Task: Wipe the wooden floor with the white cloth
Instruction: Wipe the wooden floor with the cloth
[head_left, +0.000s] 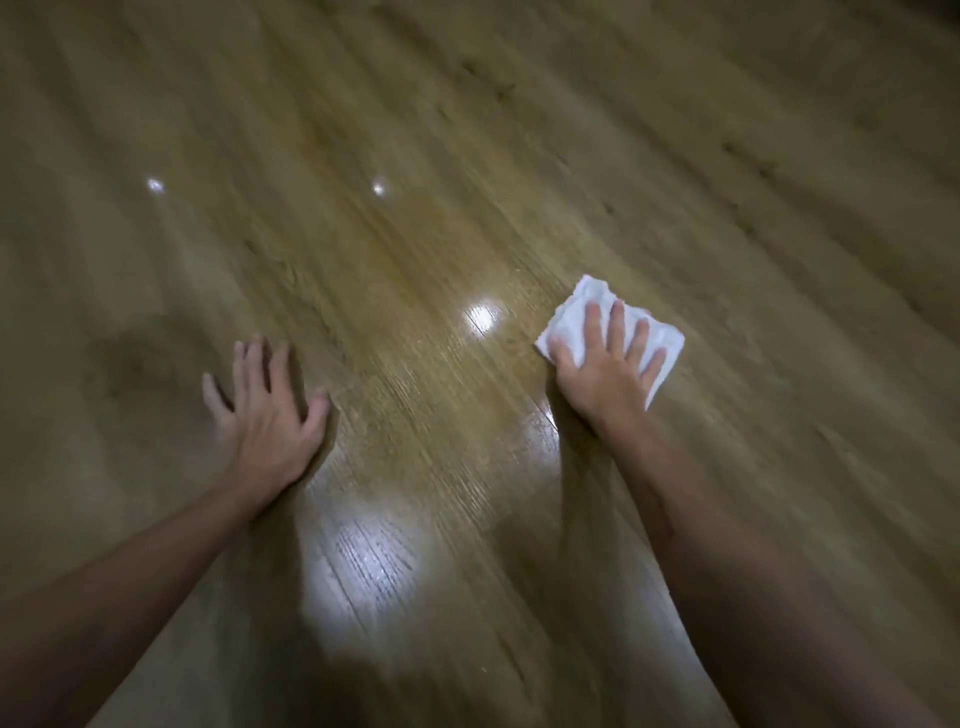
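The right hand (605, 366) lies flat, fingers spread, on the white cloth (582, 306) to press it down on the wooden floor (415, 249). The left hand (270, 410) rests open and bare on the floor, likely to hold the person up.

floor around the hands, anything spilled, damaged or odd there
Nothing stands out. The wooden floor shows only bright light reflections, no visible spill or damage, though the picture is blurred. The right hand presses flat on the white cloth; the left hand rests bare on the boards.

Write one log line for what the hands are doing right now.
step: wiping | right hand: flat on folded white cloth | left hand: bare, spread on brown wooden floor
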